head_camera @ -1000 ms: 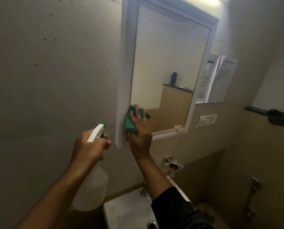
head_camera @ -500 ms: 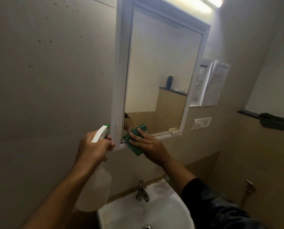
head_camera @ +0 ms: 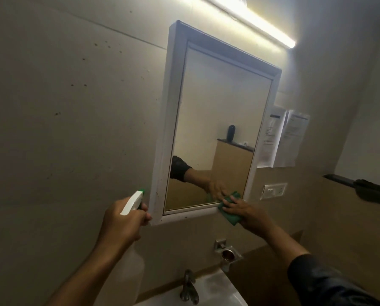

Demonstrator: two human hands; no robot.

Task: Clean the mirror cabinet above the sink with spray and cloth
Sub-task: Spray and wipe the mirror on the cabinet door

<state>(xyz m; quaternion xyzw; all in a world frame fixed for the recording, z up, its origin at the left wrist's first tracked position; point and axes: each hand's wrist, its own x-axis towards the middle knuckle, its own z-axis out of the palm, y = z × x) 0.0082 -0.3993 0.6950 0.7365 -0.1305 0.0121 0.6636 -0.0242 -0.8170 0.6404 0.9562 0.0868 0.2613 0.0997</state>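
Observation:
The white-framed mirror cabinet (head_camera: 162,138) hangs on the beige wall above the sink (head_camera: 213,290). My right hand (head_camera: 244,212) presses a green cloth (head_camera: 230,214) flat against the cabinet's lower right corner, fingers spread over it. My left hand (head_camera: 120,221) grips the neck of a white spray bottle (head_camera: 132,202) with a green nozzle tip, held just left of the cabinet's lower left corner. The bottle's translucent body hangs below my fist. The glass reflects my right hand, its dark sleeve and the cloth.
A chrome tap (head_camera: 189,288) stands at the back of the sink. A metal holder (head_camera: 227,253) juts from the wall below the cabinet. A switch plate (head_camera: 274,191) and paper notices (head_camera: 288,140) lie to the right. A lit tube light (head_camera: 251,21) runs overhead.
My right hand slid the cloth from the cabinet's lower left corner along the bottom edge to the lower right corner. The view tilted upward, showing the whole cabinet and the light.

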